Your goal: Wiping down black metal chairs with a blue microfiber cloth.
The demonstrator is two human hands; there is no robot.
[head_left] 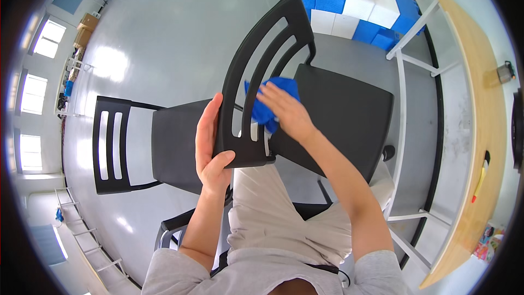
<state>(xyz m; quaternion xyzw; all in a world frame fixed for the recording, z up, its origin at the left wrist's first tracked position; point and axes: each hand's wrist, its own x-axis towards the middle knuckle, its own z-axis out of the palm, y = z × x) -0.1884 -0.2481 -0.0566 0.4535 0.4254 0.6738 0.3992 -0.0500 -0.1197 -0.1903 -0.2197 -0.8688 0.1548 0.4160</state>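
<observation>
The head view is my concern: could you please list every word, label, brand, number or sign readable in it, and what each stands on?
No text is readable in this view.
Slatted black chair back: no lettering visible.
Blue cloth: none visible.
Colourful item at the right edge: any print is too small and blurred.

Left hand (214, 145): around the backrest's (258, 71) left edge, thumb apart.
Right hand (288, 113): right of backrest, fingers extended.
Forearms (341, 172): 2, bare, angled toward backrest.

A head-worn fisheye (edges bending) looks down past the lap (265, 205) at the held chair (349, 112) nearby.
</observation>
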